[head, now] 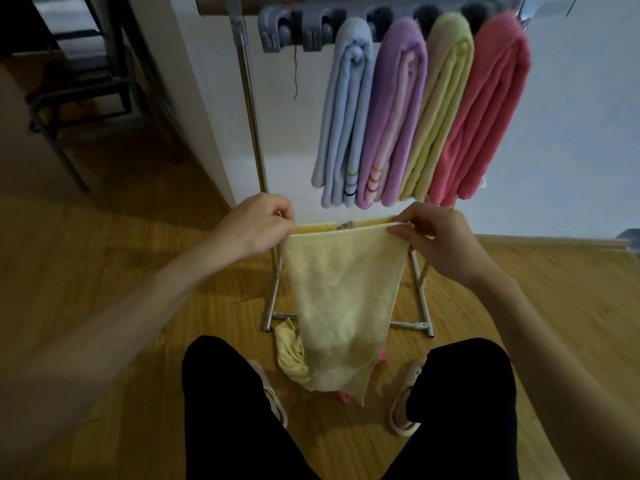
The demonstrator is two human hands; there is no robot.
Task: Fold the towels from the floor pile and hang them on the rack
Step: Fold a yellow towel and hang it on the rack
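A pale yellow towel (343,299) hangs doubled in front of me, held up by its top edge. My left hand (258,226) pinches the top left corner and my right hand (440,242) pinches the top right corner. Its lower end reaches down to the floor pile (291,358), where another yellow cloth and a bit of pink cloth show between my feet. On the metal rack (251,109) hang folded towels: light blue (346,112), purple (391,116), yellow-green (440,105) and coral pink (485,109).
Grey clips (294,32) sit on the rack's top bar, left of the hung towels. The rack's foot bars (408,325) lie on the wooden floor. A white wall stands behind the rack. A dark metal frame (79,95) stands at the upper left.
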